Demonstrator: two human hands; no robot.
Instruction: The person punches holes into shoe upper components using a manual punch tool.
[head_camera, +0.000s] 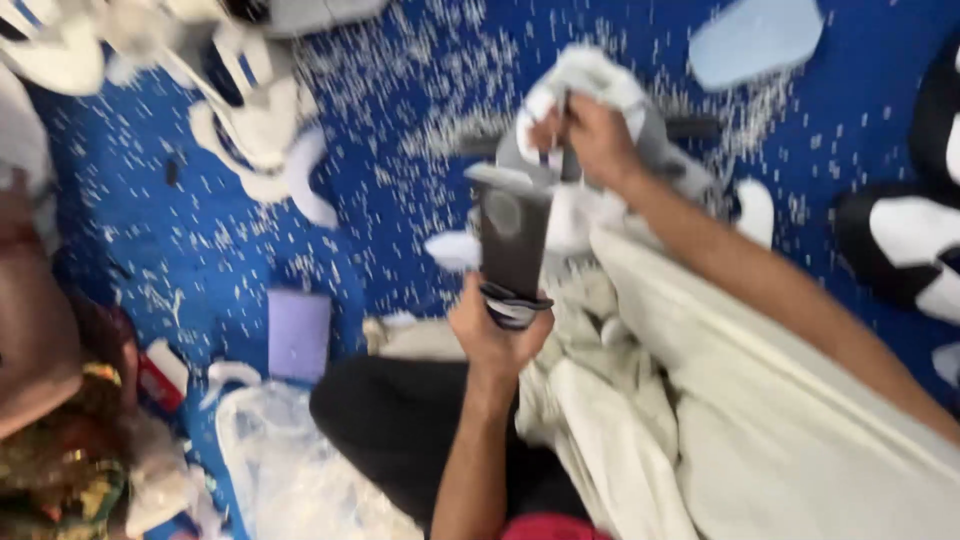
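From the head camera, the left hand (490, 335) gripped the lower end of a flat dark strip (513, 245), stiff and rectangular, standing nearly upright over the person's lap, its fingers folded tight around the striped bottom edge; the right hand (598, 140) was closed around the grey-and-white shoe part (590, 95), soft and rounded, held just above the top of the strip, with a thin dark tool seemingly pinched between the fingers, though blur hid exactly how; a cream cloth (760, 420), loose and creased, lay across the lap beneath the right forearm; the blue floor mat (200, 250) was scattered all over with small white shavings; a clear plastic bag (280, 470), crinkled and glossy, lay at the lower left, its contents too blurred to tell; just above it rested a pale purple rectangular block (298, 335); white curved shoe pieces (250, 120) lay in a heap at the upper left; a pale blue insole-shaped piece (755, 38) lay at the top right, well apart from the hands.
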